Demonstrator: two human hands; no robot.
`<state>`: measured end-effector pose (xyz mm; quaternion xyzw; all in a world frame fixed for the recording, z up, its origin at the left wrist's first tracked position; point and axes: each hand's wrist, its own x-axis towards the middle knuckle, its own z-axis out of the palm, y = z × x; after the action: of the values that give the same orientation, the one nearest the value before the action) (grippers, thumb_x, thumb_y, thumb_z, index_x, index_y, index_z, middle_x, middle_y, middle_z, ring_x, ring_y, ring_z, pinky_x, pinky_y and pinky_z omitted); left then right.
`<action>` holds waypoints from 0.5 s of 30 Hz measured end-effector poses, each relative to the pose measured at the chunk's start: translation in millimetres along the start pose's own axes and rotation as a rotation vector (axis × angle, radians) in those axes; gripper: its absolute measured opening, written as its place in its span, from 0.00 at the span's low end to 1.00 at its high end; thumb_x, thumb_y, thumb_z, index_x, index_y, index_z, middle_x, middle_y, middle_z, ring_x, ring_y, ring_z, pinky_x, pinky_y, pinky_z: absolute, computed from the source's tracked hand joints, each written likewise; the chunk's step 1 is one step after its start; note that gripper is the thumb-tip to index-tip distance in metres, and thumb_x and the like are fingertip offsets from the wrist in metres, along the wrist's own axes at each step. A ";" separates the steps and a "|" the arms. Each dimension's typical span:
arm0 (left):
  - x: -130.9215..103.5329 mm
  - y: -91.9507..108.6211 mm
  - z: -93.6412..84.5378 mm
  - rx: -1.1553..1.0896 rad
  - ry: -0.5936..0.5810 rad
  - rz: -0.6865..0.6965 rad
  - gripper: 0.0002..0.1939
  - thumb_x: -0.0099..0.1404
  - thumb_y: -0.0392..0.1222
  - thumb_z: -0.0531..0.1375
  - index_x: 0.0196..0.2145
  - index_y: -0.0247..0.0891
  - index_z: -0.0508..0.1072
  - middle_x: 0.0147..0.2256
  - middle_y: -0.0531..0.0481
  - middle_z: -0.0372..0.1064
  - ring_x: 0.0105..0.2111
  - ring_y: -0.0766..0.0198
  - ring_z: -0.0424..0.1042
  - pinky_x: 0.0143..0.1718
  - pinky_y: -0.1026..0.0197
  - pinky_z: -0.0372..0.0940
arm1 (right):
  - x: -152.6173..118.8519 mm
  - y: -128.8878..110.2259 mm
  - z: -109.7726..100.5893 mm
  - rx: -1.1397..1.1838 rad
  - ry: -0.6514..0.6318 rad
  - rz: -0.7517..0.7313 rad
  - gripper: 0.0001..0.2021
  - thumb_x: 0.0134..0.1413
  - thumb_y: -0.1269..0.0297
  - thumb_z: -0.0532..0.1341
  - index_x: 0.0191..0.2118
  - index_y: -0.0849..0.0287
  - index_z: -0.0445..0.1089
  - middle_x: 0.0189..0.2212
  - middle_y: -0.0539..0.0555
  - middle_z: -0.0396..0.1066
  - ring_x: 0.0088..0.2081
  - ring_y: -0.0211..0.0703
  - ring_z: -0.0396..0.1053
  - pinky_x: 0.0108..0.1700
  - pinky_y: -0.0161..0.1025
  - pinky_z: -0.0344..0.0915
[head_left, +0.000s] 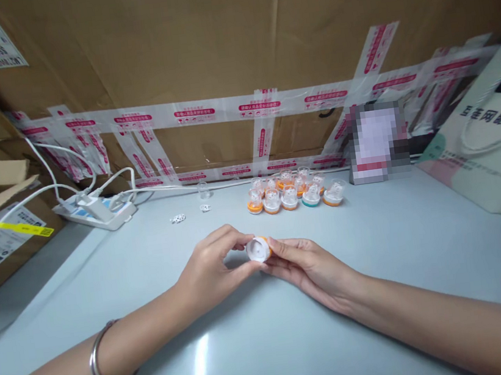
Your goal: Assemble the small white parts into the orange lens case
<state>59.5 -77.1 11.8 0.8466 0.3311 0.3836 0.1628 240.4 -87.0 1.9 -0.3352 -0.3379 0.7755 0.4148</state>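
above the near part of the pale table [253,347], the left hand [214,263] and the right hand [311,265] both grasp one small white-and-orange cap [259,250] by its sides, its hollow white face turned toward the camera. beyond them, near the taped cardboard [195,47], stands a cluster of clear-topped little containers [289,197] with mostly orange bases, and to its left lie white spotted pieces [178,219] and a clear cup [203,191].

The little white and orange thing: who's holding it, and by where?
The left hand holds the small piece by its white rim; the right hand grips its orange side.
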 end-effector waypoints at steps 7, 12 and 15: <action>-2.3 -1.5 -0.5 0.089 -0.057 0.088 0.12 0.62 0.33 0.57 0.45 0.34 0.68 0.36 0.44 0.67 0.36 0.62 0.67 0.38 0.60 0.65 | -0.4 0.3 -0.5 -0.014 -0.010 -0.008 0.12 0.46 0.59 0.65 0.33 0.65 0.76 0.32 0.56 0.75 0.40 0.40 0.71 0.53 0.42 0.61; -1.2 -1.8 -1.7 0.050 -0.090 0.060 0.14 0.62 0.34 0.57 0.46 0.33 0.68 0.37 0.43 0.67 0.38 0.62 0.67 0.40 0.60 0.65 | -0.1 -1.4 -0.2 -0.006 0.022 0.036 0.11 0.47 0.61 0.65 0.32 0.65 0.75 0.30 0.55 0.75 0.35 0.38 0.72 0.49 0.38 0.65; 1.4 -2.9 -2.1 -0.065 -0.125 -0.042 0.15 0.62 0.36 0.58 0.47 0.35 0.69 0.40 0.44 0.68 0.39 0.62 0.68 0.42 0.59 0.65 | -1.2 -4.1 0.6 -0.011 0.049 0.121 0.12 0.52 0.60 0.62 0.33 0.66 0.74 0.29 0.57 0.75 0.33 0.38 0.73 0.44 0.37 0.68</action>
<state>57.3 -74.0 12.4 0.8560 0.3255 0.3371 0.2185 242.2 -86.4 5.7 -0.3760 -0.3109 0.7890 0.3733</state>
